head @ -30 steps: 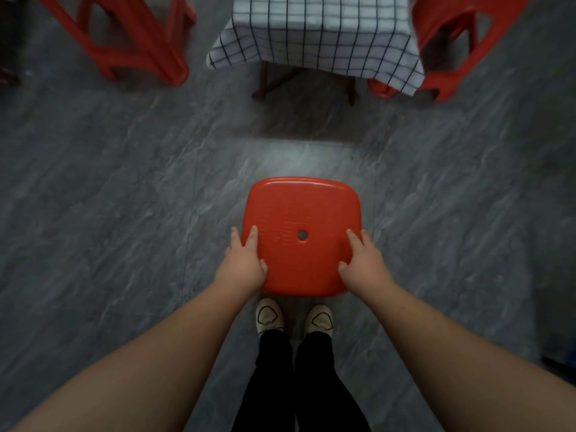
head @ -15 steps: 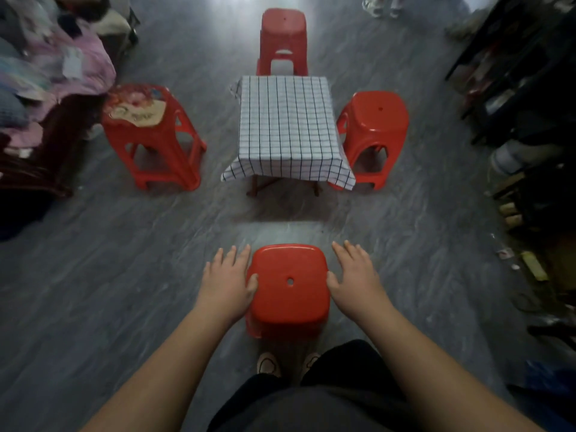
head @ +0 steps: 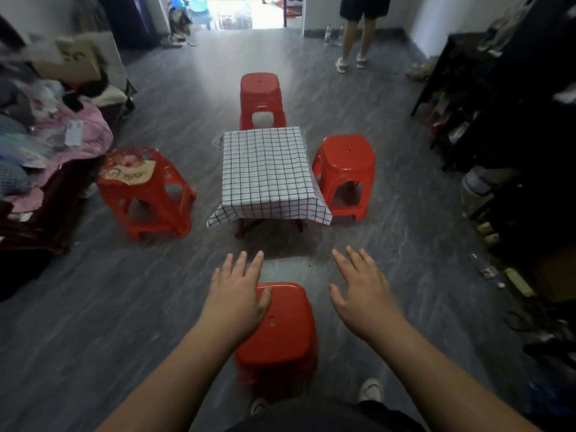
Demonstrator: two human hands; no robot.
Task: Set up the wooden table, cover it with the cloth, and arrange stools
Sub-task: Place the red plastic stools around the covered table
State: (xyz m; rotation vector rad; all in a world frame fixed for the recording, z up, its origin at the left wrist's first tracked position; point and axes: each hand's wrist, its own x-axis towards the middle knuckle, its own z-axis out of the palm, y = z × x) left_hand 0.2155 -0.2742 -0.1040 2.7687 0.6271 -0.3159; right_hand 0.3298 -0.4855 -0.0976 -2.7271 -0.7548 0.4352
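1. The near stool stood on the floor just in front of the person's feet, facing the table's near end, with bare floor between them.
2. The left hand was released, fingers straight and spread, over the stool's left edge; whether it touched the seat could not be told.
3. The right hand was also released, fingers spread, off to the stool's right and clear of it.
4. The checked cloth covered the table, whose legs showed beneath the hem.
5. The far stool stood at the table's far end, the right stool just beside it, and the left stool a little apart.
6. Another person stood at the back.
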